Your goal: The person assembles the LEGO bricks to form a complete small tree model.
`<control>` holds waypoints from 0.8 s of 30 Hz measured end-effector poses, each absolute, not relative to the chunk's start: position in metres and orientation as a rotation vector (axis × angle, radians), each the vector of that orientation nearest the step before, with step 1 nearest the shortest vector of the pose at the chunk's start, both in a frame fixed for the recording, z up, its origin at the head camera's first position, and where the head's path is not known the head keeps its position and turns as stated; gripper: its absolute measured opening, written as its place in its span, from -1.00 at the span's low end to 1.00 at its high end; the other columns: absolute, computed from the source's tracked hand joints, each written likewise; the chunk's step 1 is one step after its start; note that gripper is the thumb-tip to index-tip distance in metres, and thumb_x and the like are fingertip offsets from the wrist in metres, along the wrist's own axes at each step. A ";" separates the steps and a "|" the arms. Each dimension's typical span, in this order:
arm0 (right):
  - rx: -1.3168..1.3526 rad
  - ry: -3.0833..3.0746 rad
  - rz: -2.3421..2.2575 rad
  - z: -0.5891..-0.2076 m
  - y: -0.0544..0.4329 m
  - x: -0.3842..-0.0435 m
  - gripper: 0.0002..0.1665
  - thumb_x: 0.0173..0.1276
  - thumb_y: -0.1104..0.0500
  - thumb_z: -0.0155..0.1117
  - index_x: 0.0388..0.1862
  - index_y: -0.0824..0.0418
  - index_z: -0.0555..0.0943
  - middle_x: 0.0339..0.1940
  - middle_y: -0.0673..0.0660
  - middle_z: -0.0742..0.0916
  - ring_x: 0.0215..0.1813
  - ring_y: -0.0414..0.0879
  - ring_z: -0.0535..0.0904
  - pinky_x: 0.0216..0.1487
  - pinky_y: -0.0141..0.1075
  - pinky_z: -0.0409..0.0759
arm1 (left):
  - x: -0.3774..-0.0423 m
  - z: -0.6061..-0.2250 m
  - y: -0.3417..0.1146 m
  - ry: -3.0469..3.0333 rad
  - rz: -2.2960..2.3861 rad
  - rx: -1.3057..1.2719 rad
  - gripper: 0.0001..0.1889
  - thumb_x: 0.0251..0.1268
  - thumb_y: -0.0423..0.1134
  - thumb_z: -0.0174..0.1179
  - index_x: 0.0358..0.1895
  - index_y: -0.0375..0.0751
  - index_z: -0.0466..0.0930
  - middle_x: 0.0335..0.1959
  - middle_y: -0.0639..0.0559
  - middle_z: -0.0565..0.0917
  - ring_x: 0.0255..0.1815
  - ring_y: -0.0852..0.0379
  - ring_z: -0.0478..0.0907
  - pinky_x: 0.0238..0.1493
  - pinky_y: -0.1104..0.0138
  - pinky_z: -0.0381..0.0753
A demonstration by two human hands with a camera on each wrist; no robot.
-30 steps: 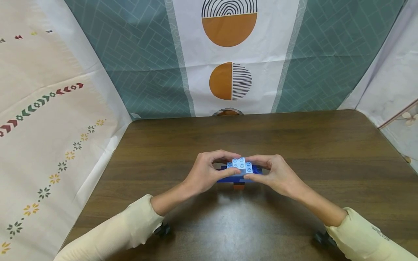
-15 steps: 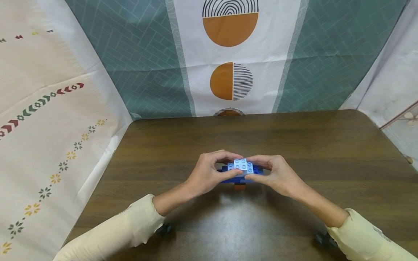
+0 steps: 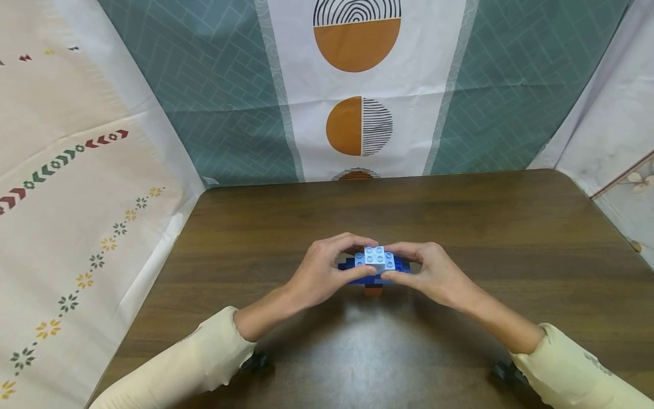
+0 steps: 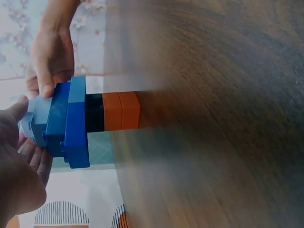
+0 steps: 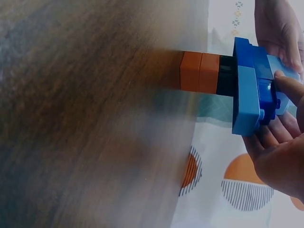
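Note:
Midway across the table stands a tower of toy building bricks. Two orange bricks form its foot, with a dark brick above them. Wider blue bricks overhang that narrow stem, and smaller light blue bricks with round studs top the stack. From the left, my left hand grips the upper light blue bricks between thumb and fingers. My right hand grips them likewise from the right, its thumb tip close to the left one. Some of the fingers are hidden behind the bricks.
The tower stands on a brown wooden table. Behind it hangs a green and white patterned cloth, and a cream cloth hangs on the left. Dark wrist straps show below both sleeves.

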State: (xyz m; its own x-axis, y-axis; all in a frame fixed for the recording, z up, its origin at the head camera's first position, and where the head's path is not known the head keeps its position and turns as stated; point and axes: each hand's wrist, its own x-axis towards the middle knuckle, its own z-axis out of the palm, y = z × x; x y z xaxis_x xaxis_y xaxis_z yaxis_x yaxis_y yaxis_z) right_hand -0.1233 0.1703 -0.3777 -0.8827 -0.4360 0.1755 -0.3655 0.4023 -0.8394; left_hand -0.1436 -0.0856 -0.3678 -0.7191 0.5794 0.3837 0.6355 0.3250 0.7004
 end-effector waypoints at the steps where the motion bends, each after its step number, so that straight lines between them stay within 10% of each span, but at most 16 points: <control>1: -0.736 2.584 -1.493 -0.377 0.171 -0.123 -0.43 0.38 0.21 0.57 0.30 0.40 0.67 0.21 0.28 0.76 0.18 0.13 0.74 0.25 0.16 0.63 | -0.144 -0.368 -0.087 -2.517 -1.359 -1.151 -0.53 0.33 -0.19 0.54 0.27 -0.16 0.69 0.10 0.07 0.75 0.02 0.25 0.68 0.10 0.37 0.70; 24: -0.662 2.679 -1.332 -0.393 0.191 -0.119 -0.29 0.30 0.20 0.64 0.40 0.30 0.62 0.30 0.29 0.72 0.24 0.24 0.71 0.30 0.21 0.59 | -0.146 -0.388 -0.135 -2.709 -1.288 -1.029 -0.43 0.30 -0.11 0.56 0.34 -0.12 0.66 0.27 0.05 0.72 0.15 -0.11 0.73 0.21 -0.01 0.69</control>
